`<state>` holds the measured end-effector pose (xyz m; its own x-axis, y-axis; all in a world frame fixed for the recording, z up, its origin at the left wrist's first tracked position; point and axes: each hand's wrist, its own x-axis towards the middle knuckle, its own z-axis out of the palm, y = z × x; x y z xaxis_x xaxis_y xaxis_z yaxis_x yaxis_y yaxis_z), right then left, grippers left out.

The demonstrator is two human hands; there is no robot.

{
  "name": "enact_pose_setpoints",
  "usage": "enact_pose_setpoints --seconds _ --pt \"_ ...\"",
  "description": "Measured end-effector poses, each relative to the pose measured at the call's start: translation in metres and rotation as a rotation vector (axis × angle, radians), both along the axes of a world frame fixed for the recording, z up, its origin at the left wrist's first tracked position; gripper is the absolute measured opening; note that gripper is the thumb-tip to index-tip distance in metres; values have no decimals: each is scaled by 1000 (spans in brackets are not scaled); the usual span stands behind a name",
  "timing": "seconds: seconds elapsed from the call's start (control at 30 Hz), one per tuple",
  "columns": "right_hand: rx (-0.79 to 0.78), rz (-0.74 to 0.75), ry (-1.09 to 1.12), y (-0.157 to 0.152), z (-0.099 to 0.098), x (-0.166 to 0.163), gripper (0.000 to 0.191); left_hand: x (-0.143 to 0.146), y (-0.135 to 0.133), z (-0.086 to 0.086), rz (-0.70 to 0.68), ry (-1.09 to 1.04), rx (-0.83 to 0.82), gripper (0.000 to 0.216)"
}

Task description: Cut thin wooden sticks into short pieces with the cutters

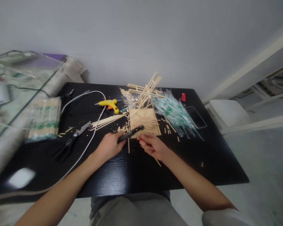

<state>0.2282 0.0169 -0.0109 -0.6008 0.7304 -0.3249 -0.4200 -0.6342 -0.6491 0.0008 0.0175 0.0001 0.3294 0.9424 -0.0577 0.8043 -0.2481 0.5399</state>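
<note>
- Two hands are busy: my left hand (110,145) is wrapped round a dark tool (131,133), and I can't tell whether its tip is open.
- My right hand (153,146) pinches a thin stick (157,160), fingers closed; it sits just right of the tool, its lower end slanting back over the table (113,179).
- Beyond both, a pile of sticks (145,121) covers much of a square board (134,115), with a crossed stick frame (147,91) rising behind.
- A white cable (96,127) loops between the scissors (72,142) and my left hand, passing by a yellow glue gun (109,104).
- Crinkled clear wrappers (174,110) crowd the right, beside a phone (195,116).
- Green print on the stick packet (44,117) is too blurred to read.
- Pale, slim wood contrasts with the table's black, grained, shiny top.
</note>
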Motion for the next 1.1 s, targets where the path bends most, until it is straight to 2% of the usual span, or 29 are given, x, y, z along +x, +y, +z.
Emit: enact_pose_setpoints --seconds 0.13,0.23,0.3,0.43,0.5,0.57,0.63,0.77,0.83,0.93,1.1 --pt "14 -2 -11 0 0 0 28 -1 2 -4 11 -52 -14 18" --pt "18 -3 -14 1 0 1 29 -1 4 -6 74 -228 -85 24" --pt "17 0 -14 1 0 1 29 -1 6 -5 165 -391 -268 31" --pt "12 1 -15 1 -1 2 30 1 7 0 297 -739 -777 40" --pt "11 -4 -11 1 -2 2 30 3 6 3 270 -866 -838 37" --pt "5 -13 -4 1 -4 2 30 3 6 4 205 -892 -774 33" --pt "0 -22 1 1 -4 2 30 3 5 4 141 -794 -616 32" --pt "5 -32 -16 1 -1 0 34 1 2 3 116 -393 -150 27" --pt "8 -43 -36 1 1 -1 36 1 0 2 118 -206 -7 20" --pt "16 -73 -54 0 2 -3 36 2 -2 0 98 -11 99 16" --pt "40 -111 -83 -1 4 -4 34 1 -3 -3 67 127 182 24"
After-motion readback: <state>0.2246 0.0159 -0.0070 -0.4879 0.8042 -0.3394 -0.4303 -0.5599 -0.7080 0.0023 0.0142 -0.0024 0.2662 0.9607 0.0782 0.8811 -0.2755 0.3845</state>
